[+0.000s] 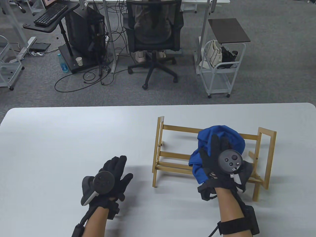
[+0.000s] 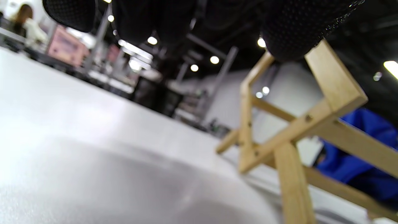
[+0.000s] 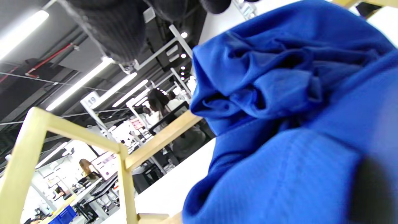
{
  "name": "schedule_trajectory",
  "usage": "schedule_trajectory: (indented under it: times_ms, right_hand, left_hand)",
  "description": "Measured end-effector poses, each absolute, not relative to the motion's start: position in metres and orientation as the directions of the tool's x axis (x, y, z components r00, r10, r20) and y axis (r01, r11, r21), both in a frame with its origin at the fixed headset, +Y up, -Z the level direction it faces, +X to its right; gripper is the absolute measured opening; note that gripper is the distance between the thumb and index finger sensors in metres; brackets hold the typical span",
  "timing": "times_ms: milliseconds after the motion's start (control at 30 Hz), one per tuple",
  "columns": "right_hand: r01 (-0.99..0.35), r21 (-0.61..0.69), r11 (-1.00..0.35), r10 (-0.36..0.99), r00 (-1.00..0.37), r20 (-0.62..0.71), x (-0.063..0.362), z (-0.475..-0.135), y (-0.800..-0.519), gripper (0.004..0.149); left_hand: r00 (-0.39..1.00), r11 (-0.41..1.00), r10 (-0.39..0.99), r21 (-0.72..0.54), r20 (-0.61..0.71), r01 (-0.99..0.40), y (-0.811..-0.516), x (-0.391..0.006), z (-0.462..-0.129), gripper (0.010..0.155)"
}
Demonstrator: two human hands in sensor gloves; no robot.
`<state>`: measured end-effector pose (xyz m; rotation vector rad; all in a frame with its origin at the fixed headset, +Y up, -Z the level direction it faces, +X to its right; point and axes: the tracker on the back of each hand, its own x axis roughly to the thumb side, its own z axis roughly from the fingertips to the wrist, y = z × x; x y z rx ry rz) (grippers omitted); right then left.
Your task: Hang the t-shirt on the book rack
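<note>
right hand (image 1: 223,158) lies flat on top of the blue t-shirt (image 1: 230,135), fingers (image 1: 214,143) stretched toward 12 o'clock and pressing the cloth down. whether any fabric is pinched under the palm, i cannot tell; from what shows, the fingers look extended rather than curled.

the shirt sits bunched in a loose heap on the wooden book rack (image 1: 170,158), over the right half of its rails. part spills toward 7 o'clock below the front rail. right wrist view shows deep folds in the t-shirt (image 3: 279,93) and a rack rail (image 3: 161,137) running under it.

left hand (image 1: 112,176) is off at 9 o'clock from the rack, well apart, fingers spread and empty above the white table (image 1: 61,138). left wrist view catches the rack's end frame (image 2: 279,140) near.

handling judgement: light, limp, a little slick knit. it will slump and slide off a narrow rail unless weight is balanced both sides. i'd take it at the shoulders or hem edge, two-handed, and spread it before draping. rack looks light and may shift if tugged.
</note>
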<state>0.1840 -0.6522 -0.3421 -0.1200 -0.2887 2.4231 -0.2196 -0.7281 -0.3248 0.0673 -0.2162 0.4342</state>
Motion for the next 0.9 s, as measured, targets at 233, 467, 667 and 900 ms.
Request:
schedule_trajectory:
  times_ms: [233,467,667,900]
  right_hand:
    - [-0.577,-0.25,-0.777,0.577,-0.813,0.084,0.17,-0.327,-0.665,0.068]
    - [-0.533,-0.244,-0.81,0.511,-0.846,0.152,0.163,-0.321,-0.679,0.07]
    - [-0.502,-0.228,-0.835,0.464,-0.863,0.201,0.16,-0.317,-0.689,0.072]
    - [-0.445,-0.216,-0.869,0.39,-0.885,0.255,0.151,-0.313,-0.704,0.074]
  left_hand:
    - [0.899,0.924,0.367,0.016,0.238,-0.382,-0.72,-0.221,-0.323,0.073]
    - [0.905,0.931,0.35,0.02,0.243,-0.365,-0.713,-0.226,-0.325,0.073]
    - [0.896,0.925,0.364,0.016,0.252,-0.38,-0.713,-0.226,-0.326,0.074]
    - [0.9,0.935,0.336,0.018,0.277,-0.354,-0.719,-0.22,-0.324,0.075]
